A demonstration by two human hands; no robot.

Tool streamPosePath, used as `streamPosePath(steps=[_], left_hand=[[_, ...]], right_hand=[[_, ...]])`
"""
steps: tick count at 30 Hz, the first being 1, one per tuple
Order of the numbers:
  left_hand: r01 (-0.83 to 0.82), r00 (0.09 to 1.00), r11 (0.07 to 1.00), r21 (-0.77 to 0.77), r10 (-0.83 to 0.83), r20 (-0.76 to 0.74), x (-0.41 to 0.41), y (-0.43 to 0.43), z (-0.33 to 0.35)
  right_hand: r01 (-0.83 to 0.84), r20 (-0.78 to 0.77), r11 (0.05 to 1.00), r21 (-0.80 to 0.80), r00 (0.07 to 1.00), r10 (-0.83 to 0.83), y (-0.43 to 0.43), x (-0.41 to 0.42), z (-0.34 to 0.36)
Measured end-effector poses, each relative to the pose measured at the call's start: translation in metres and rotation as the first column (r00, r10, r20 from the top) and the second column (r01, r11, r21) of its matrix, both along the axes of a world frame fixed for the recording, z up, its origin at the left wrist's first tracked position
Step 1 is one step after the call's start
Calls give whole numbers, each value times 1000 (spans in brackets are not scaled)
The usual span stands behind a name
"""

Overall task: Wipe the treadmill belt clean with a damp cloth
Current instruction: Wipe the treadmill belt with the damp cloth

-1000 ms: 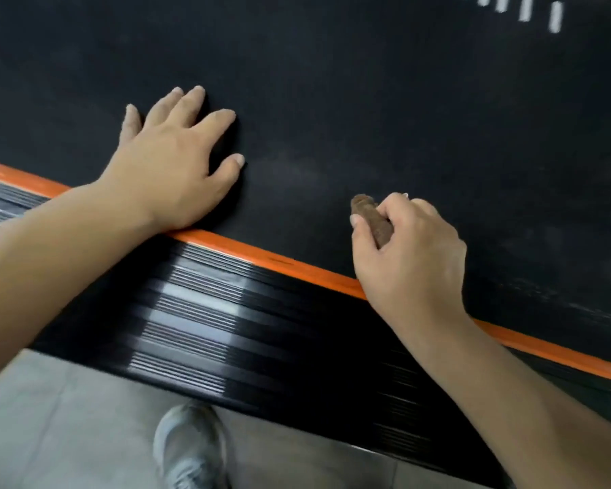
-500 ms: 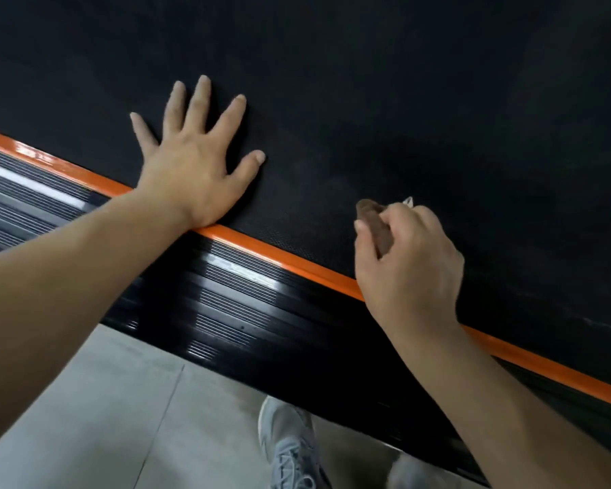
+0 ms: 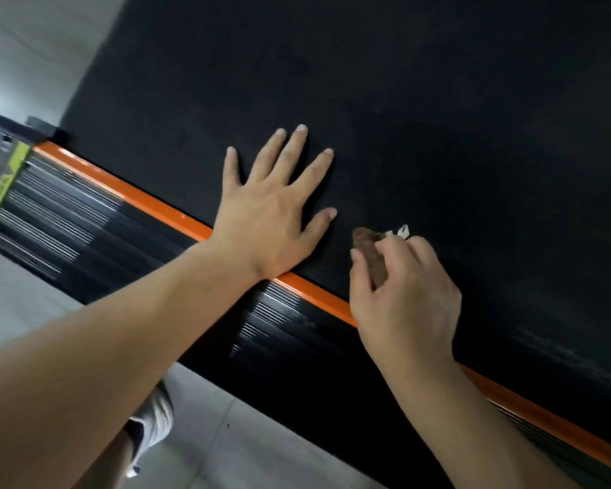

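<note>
Right grip [image 3: 399, 294] pinching bunched cloth [image 3: 369, 255], left [image 3: 272, 220] spread flat on belt [image 3: 438, 118]; better unfolded, pressed flat, long overlapping passes.

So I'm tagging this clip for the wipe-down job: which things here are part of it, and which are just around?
Part of the job:
treadmill belt
brown cloth, bunched in the right hand
left hand, flat on the belt

Just around:
orange edge strip
ribbed side rail
grey shoe
tiled floor
</note>
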State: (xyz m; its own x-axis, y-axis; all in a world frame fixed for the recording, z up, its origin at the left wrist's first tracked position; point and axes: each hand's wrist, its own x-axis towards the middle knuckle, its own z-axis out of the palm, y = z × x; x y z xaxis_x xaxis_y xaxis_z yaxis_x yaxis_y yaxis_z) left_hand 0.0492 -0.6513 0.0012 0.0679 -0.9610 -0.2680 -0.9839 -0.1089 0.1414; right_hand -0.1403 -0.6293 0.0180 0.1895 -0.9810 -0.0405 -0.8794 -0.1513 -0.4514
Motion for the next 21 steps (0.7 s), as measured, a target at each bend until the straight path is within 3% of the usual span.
streamPosePath(steps=[3, 6, 14, 18, 21], left_hand=[[-57, 998, 998, 21, 56, 39, 75, -18, -1], [-12, 999, 999, 48, 11, 32, 148, -41, -2], [170, 982, 983, -65, -175, -75, 222, -47, -8], [128, 988, 991, -43, -131, -87, 259, -44, -8], [66, 981, 998, -2, -65, -181, 277, -44, -4]], right_hand=[[50, -4, 999, 9, 999, -50, -2, 37, 0], [116, 25, 993, -10, 993, -115, -3, 77, -1], [286, 20, 958, -29, 958, -285, -12, 205, -4], [278, 32, 960, -37, 960, -277, -16, 248, -8], [213, 50, 976, -44, 976, -210, -22, 287, -11]])
